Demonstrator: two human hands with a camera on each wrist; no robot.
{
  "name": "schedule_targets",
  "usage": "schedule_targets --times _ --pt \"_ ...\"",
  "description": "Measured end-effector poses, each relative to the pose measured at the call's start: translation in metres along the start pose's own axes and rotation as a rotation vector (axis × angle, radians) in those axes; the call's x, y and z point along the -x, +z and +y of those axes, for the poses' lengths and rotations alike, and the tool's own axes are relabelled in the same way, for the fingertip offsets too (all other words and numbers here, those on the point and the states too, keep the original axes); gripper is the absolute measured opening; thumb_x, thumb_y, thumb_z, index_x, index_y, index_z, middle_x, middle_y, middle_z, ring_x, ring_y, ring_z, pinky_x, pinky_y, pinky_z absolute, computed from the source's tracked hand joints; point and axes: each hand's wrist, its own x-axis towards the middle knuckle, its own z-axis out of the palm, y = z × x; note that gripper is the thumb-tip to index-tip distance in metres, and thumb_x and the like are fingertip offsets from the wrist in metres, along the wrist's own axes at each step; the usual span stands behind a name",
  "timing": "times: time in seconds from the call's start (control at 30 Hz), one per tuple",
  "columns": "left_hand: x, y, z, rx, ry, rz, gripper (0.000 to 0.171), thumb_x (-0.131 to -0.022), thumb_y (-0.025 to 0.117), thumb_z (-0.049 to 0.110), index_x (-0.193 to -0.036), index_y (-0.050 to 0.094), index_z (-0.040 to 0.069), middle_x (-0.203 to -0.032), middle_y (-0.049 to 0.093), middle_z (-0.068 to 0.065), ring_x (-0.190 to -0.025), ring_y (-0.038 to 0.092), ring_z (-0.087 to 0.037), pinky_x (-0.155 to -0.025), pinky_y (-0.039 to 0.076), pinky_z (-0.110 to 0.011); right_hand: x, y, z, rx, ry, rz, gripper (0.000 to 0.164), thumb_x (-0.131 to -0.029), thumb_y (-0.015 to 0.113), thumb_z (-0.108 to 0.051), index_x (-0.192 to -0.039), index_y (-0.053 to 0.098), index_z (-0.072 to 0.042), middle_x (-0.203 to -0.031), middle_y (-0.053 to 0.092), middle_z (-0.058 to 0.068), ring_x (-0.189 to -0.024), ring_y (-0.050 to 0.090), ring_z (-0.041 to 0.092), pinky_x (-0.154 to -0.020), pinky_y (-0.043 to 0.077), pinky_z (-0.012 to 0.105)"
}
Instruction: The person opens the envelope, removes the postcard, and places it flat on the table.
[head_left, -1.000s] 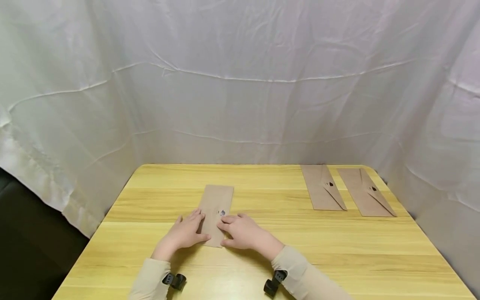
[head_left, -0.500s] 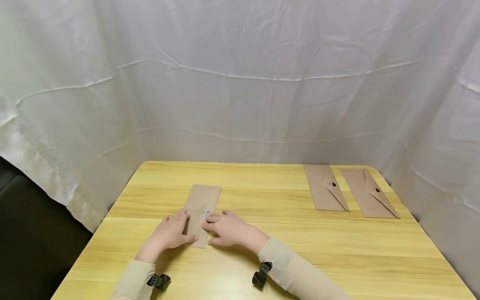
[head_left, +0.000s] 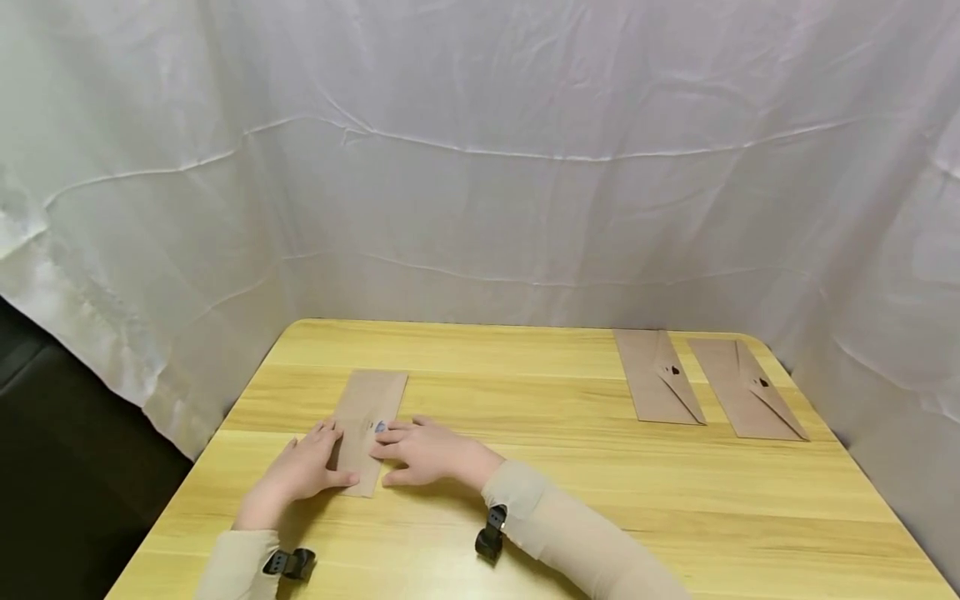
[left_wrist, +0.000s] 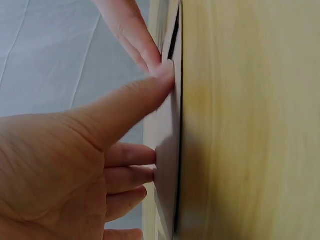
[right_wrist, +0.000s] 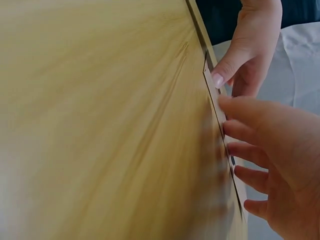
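Observation:
A brown paper envelope (head_left: 372,392) lies flat on the left part of the table, its long side pointing away from me, with a small dark and bluish mark near its right edge. My left hand (head_left: 300,468) touches its left edge and near-left corner, thumb and fingers spread. On the opposite side, my right hand (head_left: 431,452) rests with extended fingers along the right edge, beside the mark. In the left wrist view the left thumb (left_wrist: 145,92) presses on the envelope (left_wrist: 169,125). The right wrist view shows the right fingertips along the thin envelope edge.
Two similar brown envelopes, one (head_left: 648,383) left of the other (head_left: 735,396), lie at the table's back right with diagonal flaps and dark marks. White curtains (head_left: 525,217) stand behind and beside the wooden table (head_left: 570,383). A black surface (head_left: 67,467) is at far left.
Both hands and the envelope between them have slid left across the table. The two envelopes at the right keep their place on the table; the head view has shifted slightly.

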Motion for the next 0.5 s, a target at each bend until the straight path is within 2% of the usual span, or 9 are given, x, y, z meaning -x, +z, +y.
schedule_targets --times 0.2,0.37,0.5 --pt "0.01 -0.005 -0.013 -0.003 -0.027 -0.011 0.091 -0.082 0.072 0.048 -0.142 0.039 -0.013 -0.151 0.029 -0.036 -0.14 0.025 -0.054 -0.104 0.024 -0.076 -0.021 -0.001 -0.005 -0.024 -0.011 -0.027 0.054 -0.101 0.034 -0.056 -0.15 0.037 -0.035 -0.157 0.034 -0.012 -0.146 0.031 0.008 -0.12 0.026 0.047" --pt "0.016 -0.008 -0.024 0.001 -0.073 -0.028 0.088 -0.087 0.067 0.049 -0.145 0.035 -0.009 -0.153 0.026 -0.034 -0.141 0.02 -0.054 -0.103 0.017 -0.079 -0.032 -0.003 -0.011 -0.044 -0.009 -0.034 0.056 -0.101 0.033 -0.056 -0.151 0.034 -0.032 -0.157 0.033 -0.015 -0.146 0.03 0.005 -0.121 0.025 0.045" --pt "0.019 -0.011 -0.031 -0.001 -0.109 -0.041 0.084 -0.09 0.063 0.047 -0.147 0.033 -0.008 -0.153 0.024 -0.034 -0.142 0.017 -0.054 -0.103 0.014 -0.08 -0.041 -0.004 -0.018 -0.003 -0.008 -0.041 0.057 -0.101 0.031 -0.058 -0.152 0.033 -0.032 -0.157 0.032 -0.016 -0.146 0.029 0.004 -0.121 0.026 0.043"
